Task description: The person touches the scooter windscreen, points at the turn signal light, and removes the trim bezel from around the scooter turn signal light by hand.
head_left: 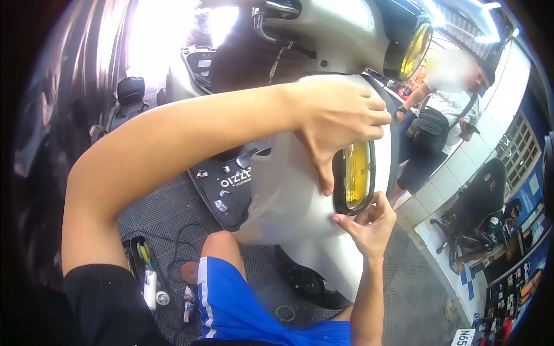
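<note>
In the head view a light-coloured scooter front panel [283, 179] faces me, with a yellow fog lamp [359, 173] in a black frame at its edge. My left hand [340, 118] reaches across the panel and grips around the lamp's top end. Its thumb presses beside the frame and its fingers curl over the far edge. At the lamp's lower end, my right hand [369, 224] pinches the frame's bottom between thumb and fingers. The lamp sits against the panel; what lies behind it is hidden.
The scooter's round headlight [416, 51] is above. Small pieces lie on the scooter's floorboard [225, 190]. A tool tray [138, 254] and a white spray can [150, 288] stand at lower left. A person [441, 115] stands at right, near an office chair [482, 193].
</note>
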Motion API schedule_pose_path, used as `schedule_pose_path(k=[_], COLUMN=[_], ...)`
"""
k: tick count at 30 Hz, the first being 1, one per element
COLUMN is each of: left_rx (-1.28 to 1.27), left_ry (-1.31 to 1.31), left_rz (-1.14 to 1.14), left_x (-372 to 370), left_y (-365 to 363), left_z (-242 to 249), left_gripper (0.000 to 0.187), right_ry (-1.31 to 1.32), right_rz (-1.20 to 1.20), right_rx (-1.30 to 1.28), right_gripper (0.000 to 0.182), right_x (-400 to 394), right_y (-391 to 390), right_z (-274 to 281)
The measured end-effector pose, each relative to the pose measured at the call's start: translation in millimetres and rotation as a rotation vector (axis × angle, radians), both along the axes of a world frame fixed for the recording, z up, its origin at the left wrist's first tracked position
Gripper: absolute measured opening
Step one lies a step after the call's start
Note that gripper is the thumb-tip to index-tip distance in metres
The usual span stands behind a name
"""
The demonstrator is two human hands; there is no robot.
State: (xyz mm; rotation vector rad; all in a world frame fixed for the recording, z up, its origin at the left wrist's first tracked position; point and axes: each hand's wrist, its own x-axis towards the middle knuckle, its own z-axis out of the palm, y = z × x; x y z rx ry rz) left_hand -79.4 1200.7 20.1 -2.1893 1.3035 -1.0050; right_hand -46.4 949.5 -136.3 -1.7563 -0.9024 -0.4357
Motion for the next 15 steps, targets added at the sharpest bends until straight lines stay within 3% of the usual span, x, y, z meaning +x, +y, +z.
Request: schedule_pose_path(k=[3, 7, 15], left_rx=[0.0, -0.105, -0.071], left_ry=[0.012, 0.034, 0.143], left_rz=[0.007, -0.028, 0.064], left_x=[3, 10, 13], left_y=[-3, -5, -10], left_z=[3, -1, 3], left_gripper=[0.093, 0.091, 0.089], right_ry=[-0.038, -0.098, -0.07], right_rz=[-0.073, -0.132, -0.117], right_rx=[-0.067, -0.084, -0.053], right_gripper=[0.055, 0.063, 0.064], right_x=[-8, -11, -6], right_y=[1, 2, 2], right_z=[5, 5, 1])
